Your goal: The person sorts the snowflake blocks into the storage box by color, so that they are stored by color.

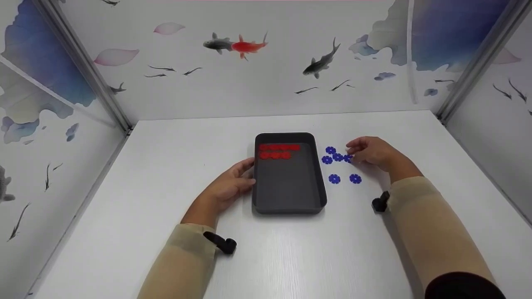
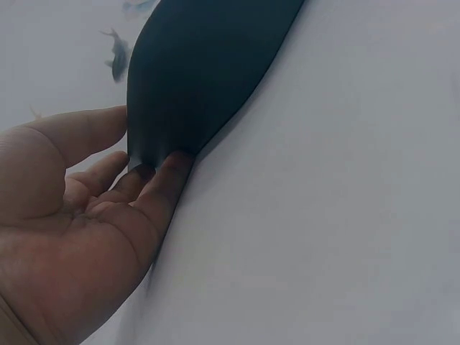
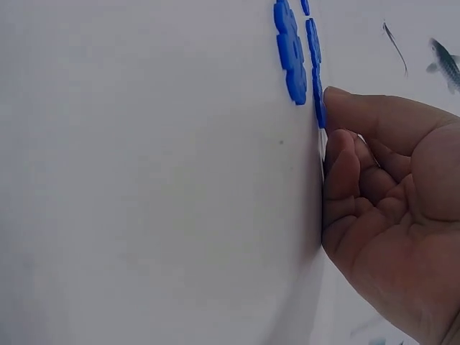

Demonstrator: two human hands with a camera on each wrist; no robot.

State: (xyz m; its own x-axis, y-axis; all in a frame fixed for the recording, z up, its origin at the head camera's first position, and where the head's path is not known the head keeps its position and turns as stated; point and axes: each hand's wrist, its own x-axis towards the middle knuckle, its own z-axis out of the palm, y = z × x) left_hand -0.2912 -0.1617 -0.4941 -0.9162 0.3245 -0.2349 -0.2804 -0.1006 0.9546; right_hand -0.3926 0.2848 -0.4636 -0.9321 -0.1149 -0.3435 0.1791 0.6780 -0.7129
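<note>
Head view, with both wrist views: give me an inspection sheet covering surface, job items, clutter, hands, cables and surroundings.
Surface: smooth white tabletop.
Job items: dark grey rectangular tray holding flat red pieces in two rows, the far one longer; six flat blue flower-shaped pieces visible on the tabletop, right of the tray.
Clutter: nothing seen.
Hands: left hand touches the tray's left wall; right hand is at the blue cluster's right end, partly covering one piece; black device at each wrist.
Cables: nothing seen.
Surroundings: white panels with printed fish; grey corner posts.
</note>
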